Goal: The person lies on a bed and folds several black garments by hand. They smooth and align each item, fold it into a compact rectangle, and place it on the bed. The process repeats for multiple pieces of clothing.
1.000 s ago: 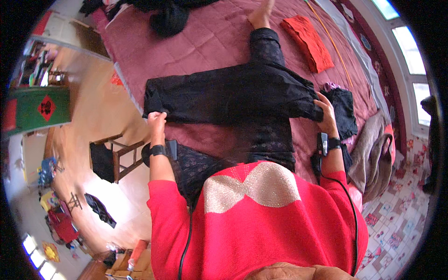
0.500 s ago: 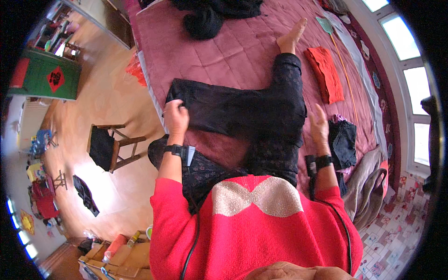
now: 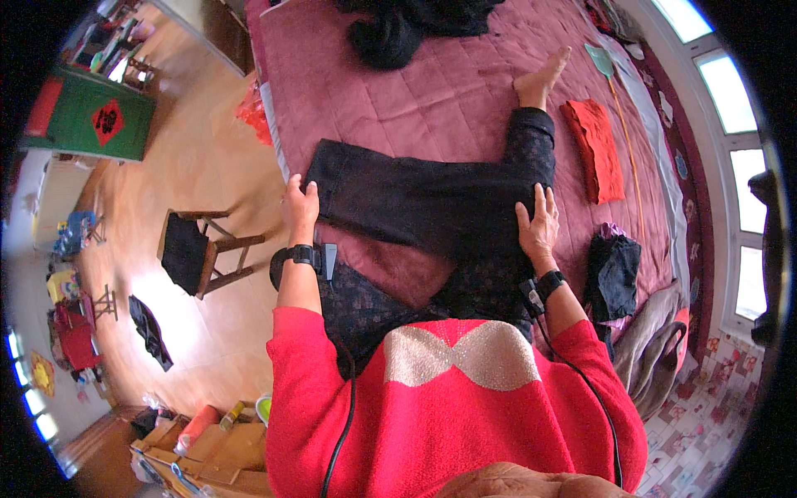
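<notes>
A folded black garment (image 3: 415,191), which looks like a pair of trousers, lies stretched crosswise over my bent legs and the pink quilt. At its left end is my left hand (image 3: 300,203), thumb apart from the fingers, beside the edge of the cloth. My right hand (image 3: 540,226) rests on the other end near my knee, fingers spread and palm down. Both hands are open, and neither grips the fabric. Dark patterned trousers (image 3: 361,290) cover my legs, and one bare foot shows on the bed.
The pink quilted bed (image 3: 374,108) carries a dark clothing heap (image 3: 386,41) at the far side. To the right lie folded orange cloth (image 3: 594,149), a green fly swatter (image 3: 599,60) and folded dark clothes (image 3: 614,274). A wooden stool (image 3: 220,249) stands on the floor at left.
My right hand has come left from beside the garment onto its right end. My left hand has loosened from a curled hold at the left end. The garment lies flatter.
</notes>
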A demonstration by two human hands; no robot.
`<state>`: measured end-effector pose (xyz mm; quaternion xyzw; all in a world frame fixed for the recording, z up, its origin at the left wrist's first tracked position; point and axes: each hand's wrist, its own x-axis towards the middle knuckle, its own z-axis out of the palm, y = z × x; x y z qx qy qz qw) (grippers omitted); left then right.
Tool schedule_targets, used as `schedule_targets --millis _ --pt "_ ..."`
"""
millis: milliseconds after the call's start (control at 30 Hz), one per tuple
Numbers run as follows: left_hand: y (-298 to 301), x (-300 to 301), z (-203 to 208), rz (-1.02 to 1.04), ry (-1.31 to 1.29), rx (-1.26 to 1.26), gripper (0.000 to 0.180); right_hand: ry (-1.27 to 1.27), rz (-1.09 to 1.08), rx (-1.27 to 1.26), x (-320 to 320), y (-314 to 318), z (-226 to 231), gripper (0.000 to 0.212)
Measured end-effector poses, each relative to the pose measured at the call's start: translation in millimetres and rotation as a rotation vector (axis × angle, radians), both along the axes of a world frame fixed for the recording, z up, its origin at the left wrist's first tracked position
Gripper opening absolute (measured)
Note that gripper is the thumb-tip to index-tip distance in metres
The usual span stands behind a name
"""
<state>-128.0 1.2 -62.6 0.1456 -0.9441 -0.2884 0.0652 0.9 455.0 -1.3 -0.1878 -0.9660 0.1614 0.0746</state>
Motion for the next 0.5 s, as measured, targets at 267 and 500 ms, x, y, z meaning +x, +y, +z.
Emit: schedule_targets --millis 267,500 --pt "17 -18 25 -0.026 -0.34 0.057 0.058 -0.025 -0.057 -0.032 1 0 2 0.066" --pt "-4 1 33 -0.027 -0.264 1.079 0.041 0.075 -0.003 -0.015 2 2 -2 0.061"
